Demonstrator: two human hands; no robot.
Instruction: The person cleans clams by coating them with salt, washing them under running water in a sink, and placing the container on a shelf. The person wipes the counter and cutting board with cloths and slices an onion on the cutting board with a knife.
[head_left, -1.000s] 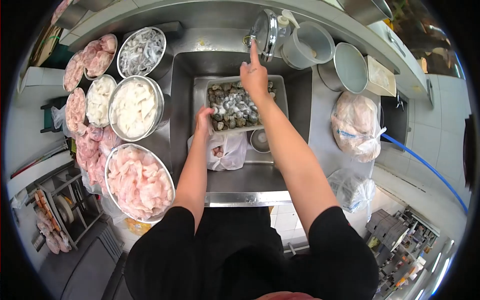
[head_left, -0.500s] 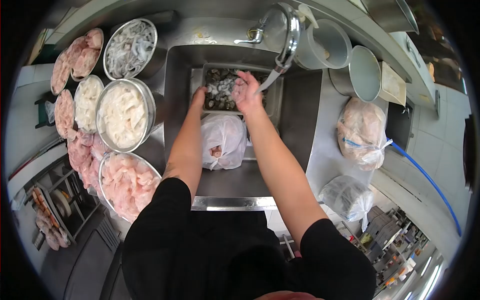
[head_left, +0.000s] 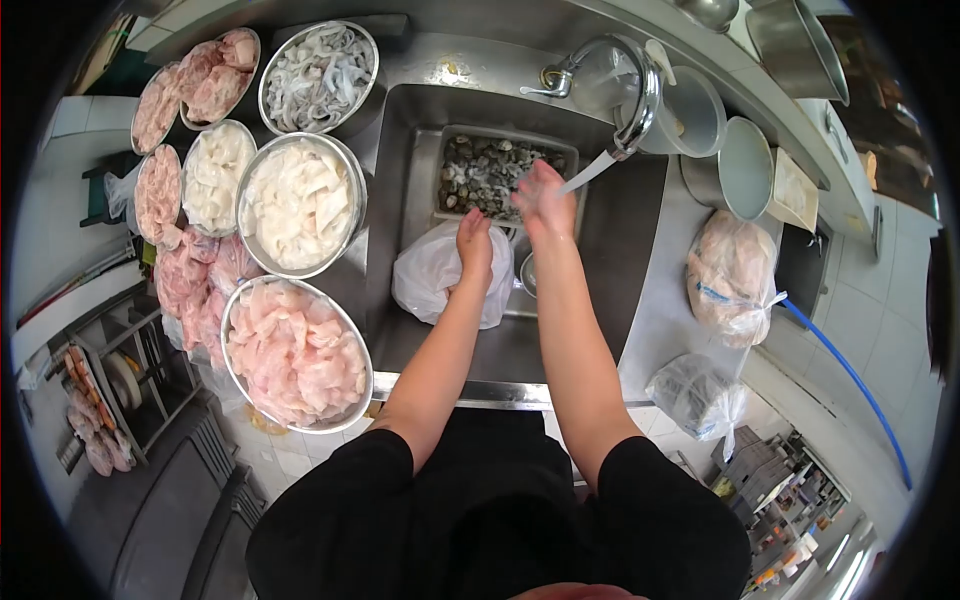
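A metal tray (head_left: 577, 172) of small greyish shellfish (head_left: 490, 165) sits in the sink (head_left: 615, 260). Over the tray's right front part, my right hand (head_left: 545, 200) is open, fingers spread, under water running from the faucet (head_left: 650, 100). My left hand (head_left: 475, 245) is at the tray's front rim, above a white plastic bag (head_left: 425, 280). Its fingers look loosely extended, with nothing visible in them; I cannot tell whether they touch the rim. The bag lies in the sink in front of the tray, contents mostly hidden. A round metal utensil (head_left: 528, 275) shows partly beside my right forearm.
Left of the sink stand bowls of pink meat strips (head_left: 297, 355), white pieces (head_left: 300, 205) and grey squid-like strips (head_left: 320, 75). On the right are a metal pot (head_left: 745, 165), clear plastic tub (head_left: 695, 110), bagged meat (head_left: 730, 270) and another tied bag (head_left: 695, 395).
My left hand has moved from the tray's left side to its front rim, over the bag. My right hand stays under the running water. The whole view has shifted.
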